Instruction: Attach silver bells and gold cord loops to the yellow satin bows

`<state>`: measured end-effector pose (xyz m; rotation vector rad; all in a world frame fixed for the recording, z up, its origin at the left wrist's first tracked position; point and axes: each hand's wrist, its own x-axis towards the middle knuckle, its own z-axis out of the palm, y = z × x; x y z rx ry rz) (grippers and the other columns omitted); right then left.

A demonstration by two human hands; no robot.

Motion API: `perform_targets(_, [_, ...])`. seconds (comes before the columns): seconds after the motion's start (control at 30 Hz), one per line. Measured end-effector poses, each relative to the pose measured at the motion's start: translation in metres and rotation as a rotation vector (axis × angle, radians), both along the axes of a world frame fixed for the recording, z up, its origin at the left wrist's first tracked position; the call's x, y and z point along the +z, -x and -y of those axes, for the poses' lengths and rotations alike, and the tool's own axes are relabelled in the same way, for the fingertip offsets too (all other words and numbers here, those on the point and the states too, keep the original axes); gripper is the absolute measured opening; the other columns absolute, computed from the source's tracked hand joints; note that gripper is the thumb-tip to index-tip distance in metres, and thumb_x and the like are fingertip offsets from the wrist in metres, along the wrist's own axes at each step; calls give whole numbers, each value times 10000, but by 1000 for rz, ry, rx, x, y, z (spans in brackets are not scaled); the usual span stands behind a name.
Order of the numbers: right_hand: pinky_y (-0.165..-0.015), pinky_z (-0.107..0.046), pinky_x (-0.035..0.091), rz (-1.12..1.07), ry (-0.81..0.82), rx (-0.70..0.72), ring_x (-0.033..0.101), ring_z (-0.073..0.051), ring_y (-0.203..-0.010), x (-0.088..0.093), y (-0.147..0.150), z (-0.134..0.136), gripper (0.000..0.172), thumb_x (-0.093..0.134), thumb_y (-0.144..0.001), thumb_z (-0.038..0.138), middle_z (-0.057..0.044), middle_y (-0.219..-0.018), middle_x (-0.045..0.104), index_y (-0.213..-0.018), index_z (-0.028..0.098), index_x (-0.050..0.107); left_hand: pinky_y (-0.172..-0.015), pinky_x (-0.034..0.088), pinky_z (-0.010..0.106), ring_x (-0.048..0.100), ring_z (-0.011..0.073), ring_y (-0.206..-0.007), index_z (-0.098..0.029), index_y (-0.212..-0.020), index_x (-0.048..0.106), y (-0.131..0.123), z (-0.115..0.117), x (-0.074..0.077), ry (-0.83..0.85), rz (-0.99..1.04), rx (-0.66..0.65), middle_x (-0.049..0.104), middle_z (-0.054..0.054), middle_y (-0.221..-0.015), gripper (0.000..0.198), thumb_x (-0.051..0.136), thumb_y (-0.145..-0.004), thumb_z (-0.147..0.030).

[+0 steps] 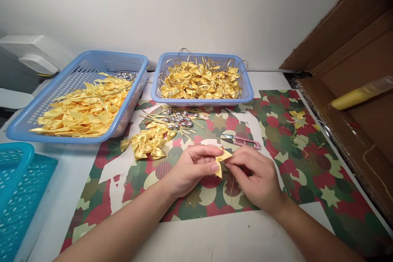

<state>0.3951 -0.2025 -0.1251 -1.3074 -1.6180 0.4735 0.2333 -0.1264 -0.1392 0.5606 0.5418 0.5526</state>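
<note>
My left hand (192,168) and my right hand (256,178) meet over the patterned mat (307,163), both pinching one small yellow ribbon bow (221,160). A thin gold thread hangs from the bow under my right hand. A small heap of finished yellow bows (147,141) lies just beyond my left hand. Silver beads and gold wire loops (178,119) lie behind that heap. Pink thread snips (242,141) rest on the mat just past my right hand.
A large blue basket (61,90) of yellow ribbon pieces stands at the back left. A smaller blue basket (202,97) holds bows with gold loops. A teal basket (18,180) sits at the left edge. A cardboard box (353,90) stands at the right, with a lone bow (297,114) near it.
</note>
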Motion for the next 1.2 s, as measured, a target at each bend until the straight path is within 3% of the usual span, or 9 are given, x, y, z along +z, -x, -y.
perform_targets(0.13, [-542,-218,406,-55,40,2,495,-95,-614,-3,2,2,205,572,-842,5,28,-683,504,-815,202,621,-617,486,177,625,72,-653,-208,-780,795,1,0,-1,8,-9,-26,733,6,-836,245,904,-562,-183])
perform_targets(0.37, [-527,-218,399,-254,176,10,491,-98,-607,-7,8,3,174,602,-855,72,36,-685,505,-757,216,605,-644,505,194,644,90,-688,-209,-797,790,1,0,-1,-4,15,-54,726,3,-824,237,894,-586,-186])
perform_targets(0.53, [-499,-226,411,-368,272,11,501,-97,-574,-9,11,5,145,612,-868,138,30,-706,498,-747,218,617,-601,503,198,617,77,-608,-197,-807,786,0,1,0,-52,8,-78,703,2,-779,230,887,-600,-201])
perform_targets(0.8, [-531,-257,446,-306,198,-11,530,-127,-597,-8,9,1,133,624,-848,136,13,-669,538,-741,213,639,-618,522,198,632,85,-610,-178,-856,786,-3,3,-2,-83,-14,-61,688,10,-692,253,877,-621,-193])
perform_targets(0.97, [-541,-250,447,-279,157,-29,541,-126,-608,-8,9,0,129,650,-829,130,10,-671,564,-727,208,648,-611,513,177,631,69,-635,-207,-853,791,-3,2,-2,-95,20,-59,712,15,-806,239,870,-630,-175])
perform_targets(1.2, [-531,-244,434,-287,158,-39,527,-119,-596,-8,10,1,131,657,-827,129,14,-663,552,-721,207,651,-621,482,200,577,72,-623,-188,-890,780,-2,3,-4,-127,-22,-69,660,-2,-718,285,874,-622,-204])
